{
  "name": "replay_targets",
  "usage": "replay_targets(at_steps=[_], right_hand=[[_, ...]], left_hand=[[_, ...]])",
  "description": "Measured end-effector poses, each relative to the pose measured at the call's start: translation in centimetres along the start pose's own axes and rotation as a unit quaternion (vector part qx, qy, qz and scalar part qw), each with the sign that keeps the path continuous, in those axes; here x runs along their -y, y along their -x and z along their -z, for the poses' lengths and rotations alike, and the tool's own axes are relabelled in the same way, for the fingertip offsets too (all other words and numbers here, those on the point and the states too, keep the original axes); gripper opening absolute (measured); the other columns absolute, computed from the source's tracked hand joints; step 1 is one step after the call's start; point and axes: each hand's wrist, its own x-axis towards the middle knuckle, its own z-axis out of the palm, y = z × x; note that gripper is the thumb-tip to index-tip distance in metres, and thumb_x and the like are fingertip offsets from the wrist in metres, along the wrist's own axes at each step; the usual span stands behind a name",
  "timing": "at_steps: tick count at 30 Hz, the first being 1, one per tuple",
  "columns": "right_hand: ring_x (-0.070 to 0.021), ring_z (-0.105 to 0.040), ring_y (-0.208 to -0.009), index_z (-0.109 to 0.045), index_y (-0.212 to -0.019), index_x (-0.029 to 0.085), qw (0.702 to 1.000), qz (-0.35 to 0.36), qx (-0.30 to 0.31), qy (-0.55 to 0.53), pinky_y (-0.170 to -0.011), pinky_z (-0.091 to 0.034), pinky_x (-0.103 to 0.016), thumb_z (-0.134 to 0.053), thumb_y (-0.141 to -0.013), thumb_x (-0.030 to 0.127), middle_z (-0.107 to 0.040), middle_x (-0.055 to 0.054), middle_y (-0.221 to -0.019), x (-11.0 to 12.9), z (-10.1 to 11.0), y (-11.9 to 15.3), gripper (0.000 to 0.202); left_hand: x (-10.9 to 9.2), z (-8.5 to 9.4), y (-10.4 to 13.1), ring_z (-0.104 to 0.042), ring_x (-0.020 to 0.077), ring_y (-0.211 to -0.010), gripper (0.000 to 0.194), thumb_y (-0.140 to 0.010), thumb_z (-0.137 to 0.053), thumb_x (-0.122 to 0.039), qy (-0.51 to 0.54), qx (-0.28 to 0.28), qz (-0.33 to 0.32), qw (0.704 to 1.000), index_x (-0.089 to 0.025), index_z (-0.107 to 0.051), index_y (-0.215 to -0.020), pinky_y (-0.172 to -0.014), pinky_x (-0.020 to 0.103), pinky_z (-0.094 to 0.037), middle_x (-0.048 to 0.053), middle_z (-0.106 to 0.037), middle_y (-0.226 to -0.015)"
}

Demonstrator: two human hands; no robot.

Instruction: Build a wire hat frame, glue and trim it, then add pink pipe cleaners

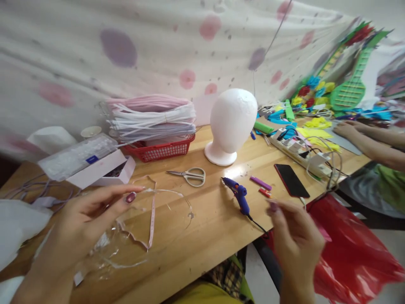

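Left hand [91, 215]: pinches a thin clear loop [177, 193], far edge faint, above the table's near left | Right hand [294, 236]: thumb and finger closed together, contents unclear, right of glue gun [238, 195] | Red bag [351, 249]: near right, partly hidden by right hand

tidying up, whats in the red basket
The red basket holds a stack of long strips rising above its rim: pink strips on top, white strips beneath, paler lilac ones lower. The bottom is hidden by the stack and basket wall.
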Motion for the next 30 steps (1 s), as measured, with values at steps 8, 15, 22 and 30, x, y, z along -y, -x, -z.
replay_targets(at_steps=[8, 15, 22, 30], right_hand=[[-0.0283, -0.060, -0.116, -0.062, -0.119, 0.009, 0.860, 0.153, 0.434, 0.222, -0.093, -0.049, -0.037, -0.041, -0.092, 0.005, -0.065, -0.021, -0.122, 2.3, -17.7, -3.1, 0.034], [-0.0306, -0.064, -0.100, -0.063, -0.112, 0.007, 0.809, 0.138, 0.477, 0.314, -0.086, -0.045, -0.036, -0.044, -0.096, 0.015, -0.068, -0.022, -0.108, 0.9, -18.7, -4.4, 0.026], [-0.0309, -0.065, -0.095, -0.066, -0.101, 0.007, 0.796, 0.118, 0.498, 0.323, -0.076, -0.043, -0.033, -0.054, -0.091, 0.018, -0.069, -0.022, -0.101, 1.1, -18.5, -5.5, 0.019], [-0.0179, -0.064, -0.067, -0.060, -0.091, 0.020, 0.897, -0.075, 0.435, -0.037, -0.058, -0.047, -0.027, -0.059, -0.090, 0.049, -0.069, -0.004, -0.078, 1.5, -12.1, -5.0, 0.030]], left_hand=[[0.8, 1.2, -1.1, -0.074, 0.0186, -0.078, 0.013, -0.082, -0.071, -0.034, 0.081, 0.113, 0.020, 0.990, -0.032, -0.081, -0.090, -0.064, 0.021, -0.058, 0.004, -0.079, -0.086], [0.6, 2.2, -0.1, -0.052, 0.0074, -0.048, 0.016, -0.085, -0.068, -0.022, 0.036, 0.130, -0.086, 0.987, -0.032, -0.080, -0.091, -0.042, 0.016, -0.038, -0.003, -0.071, -0.066], [0.8, 2.0, 1.0, -0.052, 0.0080, -0.060, 0.020, -0.089, -0.065, -0.009, -0.012, 0.066, -0.237, 0.969, -0.024, -0.073, -0.100, -0.055, 0.021, -0.041, -0.005, -0.063, -0.066], [1.2, 0.9, 1.4, -0.053, 0.0084, -0.057, 0.018, -0.086, -0.069, -0.015, 0.032, -0.019, -0.115, 0.993, -0.030, -0.076, -0.093, -0.048, 0.021, -0.038, -0.006, -0.062, -0.066]])
